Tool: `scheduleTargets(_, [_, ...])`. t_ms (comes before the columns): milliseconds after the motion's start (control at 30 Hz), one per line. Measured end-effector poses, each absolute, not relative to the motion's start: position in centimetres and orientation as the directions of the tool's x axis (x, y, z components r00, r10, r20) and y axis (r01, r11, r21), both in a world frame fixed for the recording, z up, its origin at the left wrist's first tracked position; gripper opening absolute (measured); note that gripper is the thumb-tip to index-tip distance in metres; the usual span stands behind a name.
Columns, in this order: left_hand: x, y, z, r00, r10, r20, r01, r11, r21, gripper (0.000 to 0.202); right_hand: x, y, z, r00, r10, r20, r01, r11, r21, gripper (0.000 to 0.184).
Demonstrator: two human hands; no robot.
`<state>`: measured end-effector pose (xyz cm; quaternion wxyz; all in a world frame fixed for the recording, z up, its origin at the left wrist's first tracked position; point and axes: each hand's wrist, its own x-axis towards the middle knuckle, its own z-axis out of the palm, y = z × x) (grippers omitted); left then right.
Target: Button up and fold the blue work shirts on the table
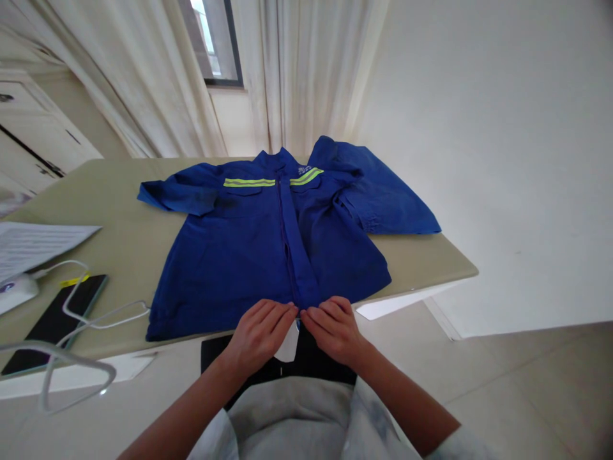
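A blue work jacket (225,255) with yellow-and-silver reflective strips lies spread on the table, its collar toward the window. The front zipper (287,255) runs down the middle, with a flap beside it. At the bottom hem, my left hand (262,332) pinches the jacket just left of the zipper's lower end. My right hand (335,329) grips the hem on the other side, fingertips almost touching those of the left. What exactly lies between the fingertips is hidden. A white tag (288,344) hangs below the hem between both hands.
On the left of the table (119,255) are a black phone (57,313), a white cable (108,324), printed paper (43,246) and a white device (16,292). Curtains (316,76) hang behind the table, and a white wall (502,160) rises at the right.
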<state>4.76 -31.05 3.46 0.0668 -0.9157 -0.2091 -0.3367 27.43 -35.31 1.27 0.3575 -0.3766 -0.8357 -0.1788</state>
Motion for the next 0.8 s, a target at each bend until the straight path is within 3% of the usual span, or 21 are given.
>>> scheduleTargets(133, [5.2, -30.8, 3.5, 0.672, 0.391, 0.629, 0.436, -0.895, 0.09, 0.016, 27.5, -35.4, 1.0, -0.444, 0.502, 0.742, 0.763, 0.646, 0.02, 0.018])
scheduleTargets(300, [5.7, -31.2, 3.8, 0.687, 0.387, 0.615, 0.432, -0.898, 0.083, 0.01, 27.3, -35.4, 0.5, -0.379, 0.541, 0.751, 0.791, 0.611, -0.04, 0.022])
scheduleTargets(433, [5.9, -31.6, 3.8, 0.663, 0.438, 0.607, 0.5, -0.862, 0.076, 0.011, 27.2, -35.5, 0.5, -0.389, 0.523, 0.759, 0.79, 0.613, -0.018, 0.022])
scheduleTargets(600, [5.2, -31.4, 3.4, 0.598, 0.533, 0.599, 0.54, -0.82, 0.189, 0.011, 27.2, -35.7, 1.2, -0.307, 0.542, 0.782, 0.812, 0.578, -0.082, 0.016])
scheduleTargets(800, [4.2, -31.5, 3.2, 0.618, 0.445, 0.648, 0.435, -0.88, 0.19, 0.018, 27.2, -35.7, 0.5, -0.274, 0.547, 0.792, 0.813, 0.571, -0.113, 0.015])
